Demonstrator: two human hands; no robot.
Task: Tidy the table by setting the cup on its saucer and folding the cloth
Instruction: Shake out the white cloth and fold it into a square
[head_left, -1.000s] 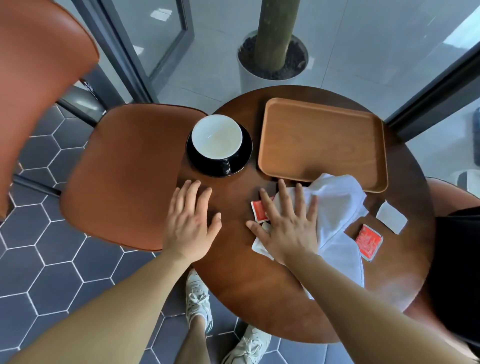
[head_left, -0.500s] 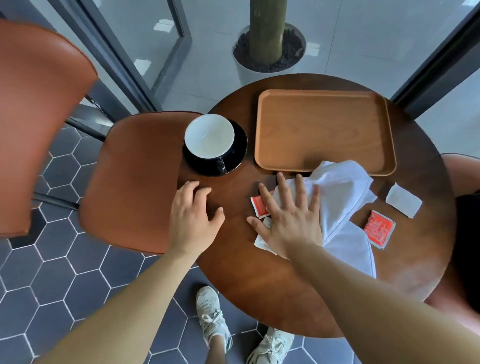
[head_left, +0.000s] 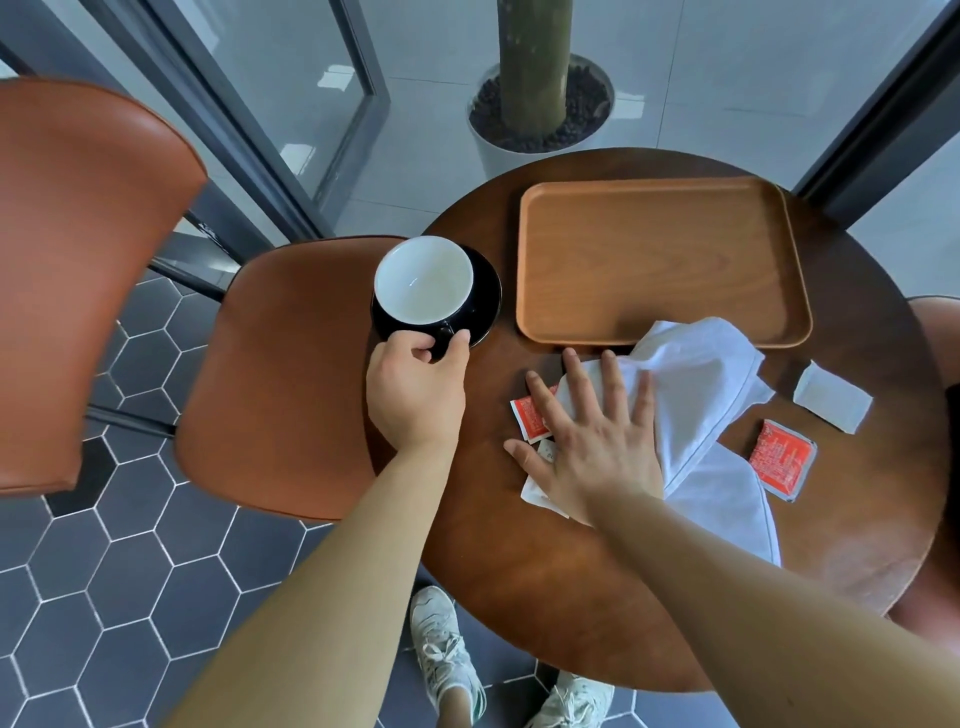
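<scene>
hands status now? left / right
Left hand: closed on the cup handle.
Right hand: open, flat on the cloth.

Single head-worn view, steep downward angle.
Wide-angle camera looks forward and down from close above the round table (head_left: 597, 597); chair (head_left: 280, 374) left, potted trunk (head_left: 535, 67) far, shoes (head_left: 444, 654) near the bottom edge.
</scene>
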